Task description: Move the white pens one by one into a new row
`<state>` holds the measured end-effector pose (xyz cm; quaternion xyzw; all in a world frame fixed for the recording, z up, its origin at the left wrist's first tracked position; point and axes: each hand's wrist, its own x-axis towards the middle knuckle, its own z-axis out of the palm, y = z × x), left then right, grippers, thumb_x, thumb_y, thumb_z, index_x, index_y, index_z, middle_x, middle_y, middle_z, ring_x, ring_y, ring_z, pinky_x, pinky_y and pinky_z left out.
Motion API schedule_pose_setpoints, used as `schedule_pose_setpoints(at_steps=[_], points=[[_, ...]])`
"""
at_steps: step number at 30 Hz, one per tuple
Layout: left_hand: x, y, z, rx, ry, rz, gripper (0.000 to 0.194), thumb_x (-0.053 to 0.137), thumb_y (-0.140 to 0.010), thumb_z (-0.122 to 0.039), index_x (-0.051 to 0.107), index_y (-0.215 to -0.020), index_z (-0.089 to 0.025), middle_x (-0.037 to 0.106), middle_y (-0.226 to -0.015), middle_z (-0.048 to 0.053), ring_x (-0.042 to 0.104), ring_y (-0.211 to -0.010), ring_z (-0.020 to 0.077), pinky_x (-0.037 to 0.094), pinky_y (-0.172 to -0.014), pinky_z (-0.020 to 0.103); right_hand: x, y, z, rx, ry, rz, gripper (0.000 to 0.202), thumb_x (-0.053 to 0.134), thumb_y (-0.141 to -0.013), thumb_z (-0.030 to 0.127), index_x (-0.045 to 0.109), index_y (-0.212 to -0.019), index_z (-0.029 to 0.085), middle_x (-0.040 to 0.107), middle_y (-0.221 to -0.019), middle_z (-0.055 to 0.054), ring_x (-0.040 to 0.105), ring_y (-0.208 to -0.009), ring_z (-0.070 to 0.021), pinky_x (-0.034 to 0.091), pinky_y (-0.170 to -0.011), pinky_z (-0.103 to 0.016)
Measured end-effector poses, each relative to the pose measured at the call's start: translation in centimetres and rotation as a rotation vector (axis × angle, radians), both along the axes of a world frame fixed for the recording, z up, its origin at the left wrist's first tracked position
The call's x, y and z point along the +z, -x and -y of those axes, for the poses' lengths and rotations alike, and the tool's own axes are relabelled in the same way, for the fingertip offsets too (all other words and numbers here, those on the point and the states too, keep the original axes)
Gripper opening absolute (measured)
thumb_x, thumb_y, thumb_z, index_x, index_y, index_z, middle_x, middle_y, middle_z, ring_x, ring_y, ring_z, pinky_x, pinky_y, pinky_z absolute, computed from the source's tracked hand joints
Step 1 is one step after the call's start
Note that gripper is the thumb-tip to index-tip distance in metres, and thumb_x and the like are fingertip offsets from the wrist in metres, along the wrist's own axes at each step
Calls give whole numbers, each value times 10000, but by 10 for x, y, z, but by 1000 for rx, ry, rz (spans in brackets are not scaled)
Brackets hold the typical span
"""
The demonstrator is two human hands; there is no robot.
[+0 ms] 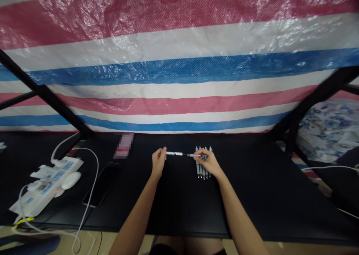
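Forearms (138,211), hands (159,160) around white barrel (176,153) and grey piece (192,155), pens (203,173) beneath right hand (209,163), phone (104,183) leftward

Bare forearms (140,214) and black clothing (162,250) show

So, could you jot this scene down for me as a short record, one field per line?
Left-hand grip: holds a white pen barrel
Right-hand grip: holds a greyish pen piece
Between them: a thin dark rod, perhaps a refill
Pens: side by side in a row, partly hidden by the right hand
Surface: black table
Left side: white power strip with plugs and cables; dark phone
Unclear: pinkish item, pixelated
Backdrop: red, white and blue striped sheet
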<state>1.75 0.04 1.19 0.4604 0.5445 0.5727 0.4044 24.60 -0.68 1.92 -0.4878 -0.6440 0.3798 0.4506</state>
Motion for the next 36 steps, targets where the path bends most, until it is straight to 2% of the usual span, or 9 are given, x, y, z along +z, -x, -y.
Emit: schedule_pose_setpoints(at_steps=[12,18,25,36], points=[[9,-6,3,-74,27,-72,475,564,-745,-520,359,-481,-183,360,-422,-55,311,-406,55,250,-424,205,1,7,1,17,-17,37,156,652,-710,342,653,-754,192,657,-756,-40,571,-689,-175,441,-671,-313],[7,-7,3,-112,23,-72,479,567,-735,-538,352,-491,-187,338,-411,-65,287,-390,50,221,-401,202,-1,5,0,3,-7,20,159,650,-715,341,658,-762,189,650,-720,-27,551,-630,-159,444,-636,-303],[6,-8,3,-134,22,-83,487,575,-717,-553,353,-489,-184,331,-394,-66,285,-383,47,215,-402,201,-3,5,0,24,3,16,175,648,-721,354,665,-783,192,668,-748,-39,590,-707,-184,454,-652,-308],[4,-6,2,-141,22,-93,465,581,-729,-520,376,-486,-181,348,-400,-62,297,-389,52,225,-416,206,-6,3,-1,63,19,31,229,645,-729,404,674,-807,190,670,-743,-39,591,-686,-180,451,-640,-309]])
